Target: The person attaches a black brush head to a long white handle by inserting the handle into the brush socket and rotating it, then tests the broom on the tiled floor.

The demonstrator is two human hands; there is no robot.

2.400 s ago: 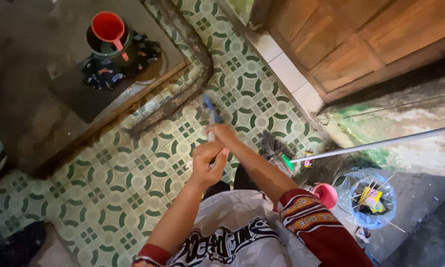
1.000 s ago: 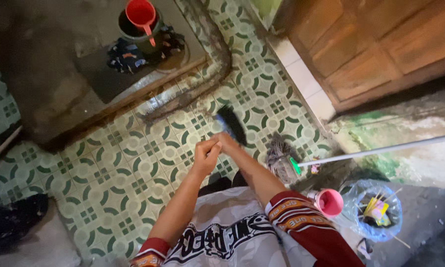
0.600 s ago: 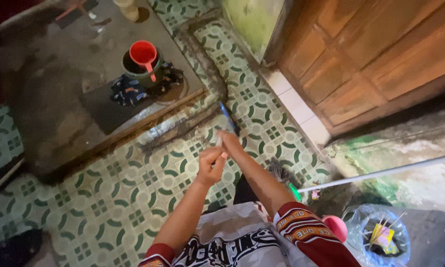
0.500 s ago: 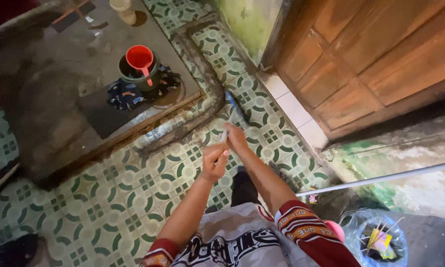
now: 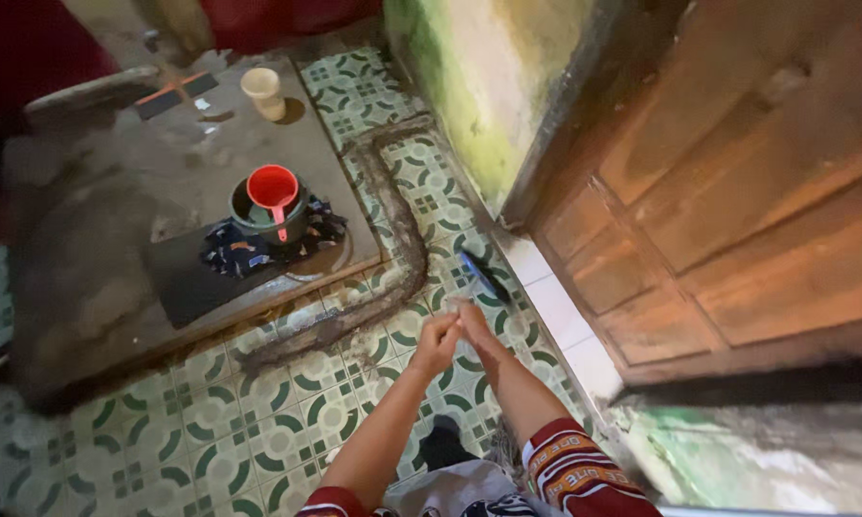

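Both hands meet low in the middle of the view, over the patterned green-and-white tiled floor [image 5: 211, 450]. The left hand [image 5: 437, 343] is clenched around the pale handle of a broom [image 5: 481, 276], and the right hand [image 5: 473, 322] grips the same handle just beyond it, the two hands touching. The broom's blue, dark-bristled head is blurred (its exact shape cannot be made out) and lies on the tiles just past the hands, close to the white strip along the foot of the wooden door [image 5: 737, 220].

To the left of the broom a dark, dirty trail [image 5: 392, 239] curves across the tiles, running along the edge of a raised grey slab [image 5: 115, 249] and bending round the slab's near right corner. On the slab, near its right edge, stands a dark bucket [image 5: 258, 218] with a red dipper [image 5: 273, 189] resting on its top, handle pointing toward the person. A dark patterned cloth [image 5: 230, 254] lies under and around the bucket. Near the slab's far edge stands a small pale cup [image 5: 261, 91].

Beyond the broom, a stained green-and-yellow wall [image 5: 469, 86] meets the door frame. The person's forearms reach in from the bottom edge, with red sleeves [image 5: 570, 469] showing at the elbows, and a dark foot [image 5: 442, 445] stands on the tiles between the arms.
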